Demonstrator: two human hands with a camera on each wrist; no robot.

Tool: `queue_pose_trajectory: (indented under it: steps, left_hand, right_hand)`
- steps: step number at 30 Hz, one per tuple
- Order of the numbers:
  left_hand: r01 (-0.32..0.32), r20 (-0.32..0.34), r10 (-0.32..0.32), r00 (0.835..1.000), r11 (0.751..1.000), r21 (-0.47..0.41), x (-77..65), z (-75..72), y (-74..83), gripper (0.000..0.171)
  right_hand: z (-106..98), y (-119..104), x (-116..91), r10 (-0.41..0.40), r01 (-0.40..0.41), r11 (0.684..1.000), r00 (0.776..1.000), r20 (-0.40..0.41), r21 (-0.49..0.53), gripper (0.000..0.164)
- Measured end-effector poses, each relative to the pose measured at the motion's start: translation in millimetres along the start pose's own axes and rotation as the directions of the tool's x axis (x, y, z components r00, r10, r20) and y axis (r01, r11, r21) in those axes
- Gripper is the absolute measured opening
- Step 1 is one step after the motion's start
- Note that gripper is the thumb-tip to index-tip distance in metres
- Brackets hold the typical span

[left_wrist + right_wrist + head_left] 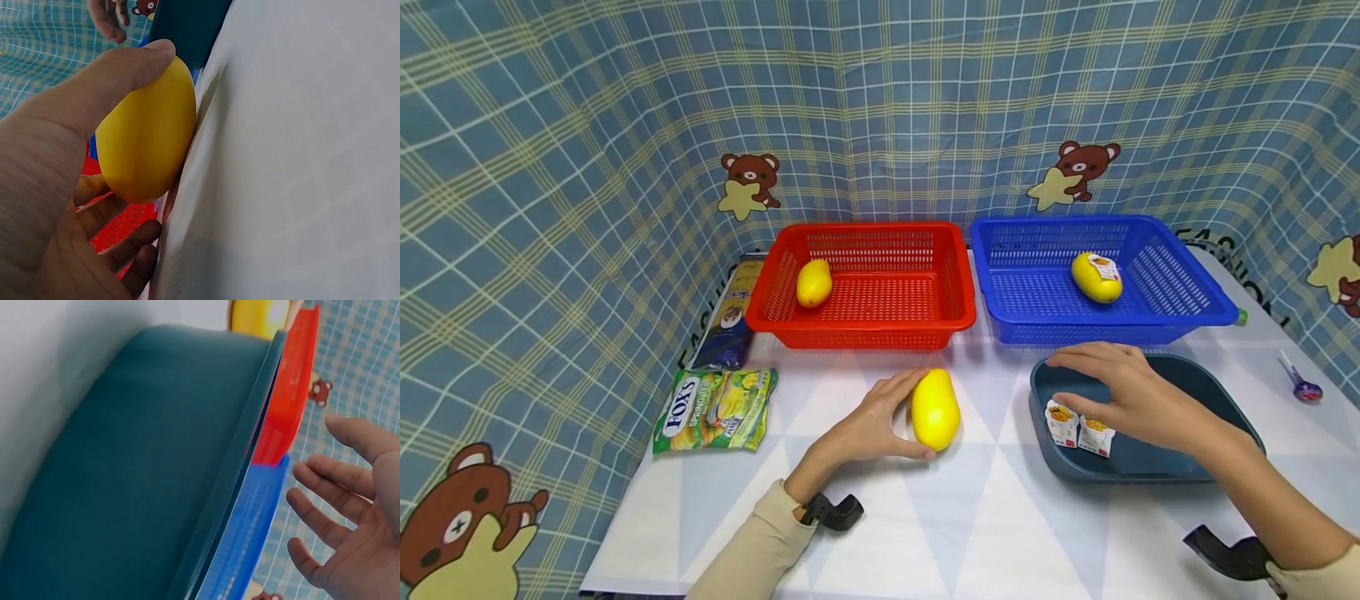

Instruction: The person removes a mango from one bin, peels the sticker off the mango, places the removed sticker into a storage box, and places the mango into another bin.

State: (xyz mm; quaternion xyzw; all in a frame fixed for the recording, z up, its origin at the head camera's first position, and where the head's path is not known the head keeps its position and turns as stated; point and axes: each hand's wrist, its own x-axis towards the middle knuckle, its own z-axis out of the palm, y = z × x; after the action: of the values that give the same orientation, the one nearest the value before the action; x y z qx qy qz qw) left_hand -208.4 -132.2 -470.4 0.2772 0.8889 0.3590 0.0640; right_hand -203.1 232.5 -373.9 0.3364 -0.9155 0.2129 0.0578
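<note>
A yellow mango (936, 410) lies on the white cloth in the middle of the table. My left hand (880, 421) holds it from its left side, the thumb at its near end and the fingers at its far end. In the left wrist view the thumb presses on the mango (150, 134), while some fingers stay off it. My right hand (1131, 396) hovers over the dark teal basin (1157, 475), fingers spread and holding nothing. Two small printed paper labels (1062, 423) lie inside the basin's left end.
Behind stand a red basket (865, 337) with one mango (814, 283) and a blue basket (1075, 332) with a labelled mango (1093, 279). At left lie a Fox's candy bag (715, 410) and a dark blue-and-gold packet (730, 321). A purple lollipop (1306, 390) lies at right.
</note>
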Motion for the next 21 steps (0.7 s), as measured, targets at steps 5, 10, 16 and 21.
queue_pose_trajectory:
  steps: [5, 10, 16, 21]
  left_hand:
    - [0.0, 0.0, 0.0, 1.0, 1.0, -0.001, -0.1, 0.5, -1.1, 0.115]
    - [0.005, 0.0, -0.005, 1.0, 1.0, -0.004, -0.7, 0.8, -0.4, 0.116]
    - [0.006, -0.002, -0.006, 1.0, 1.0, 0.005, -1.5, -0.4, 1.2, 0.116]
    - [-0.002, -0.006, 0.002, 1.0, 1.0, 0.014, -0.7, -0.3, 1.3, 0.116]
  right_hand:
    - [7, -14, 14, 0.01, -0.009, 1.0, 0.999, 0.047, -0.017, 0.047]
    - [16, -23, 26, 0.025, -0.022, 0.999, 0.996, 0.08, -0.031, 0.05]
    - [28, -34, 41, 0.003, 0.0, 1.0, 0.994, 0.111, -0.027, 0.054]
    - [38, -39, 51, -0.036, 0.037, 0.999, 0.992, 0.123, -0.011, 0.058]
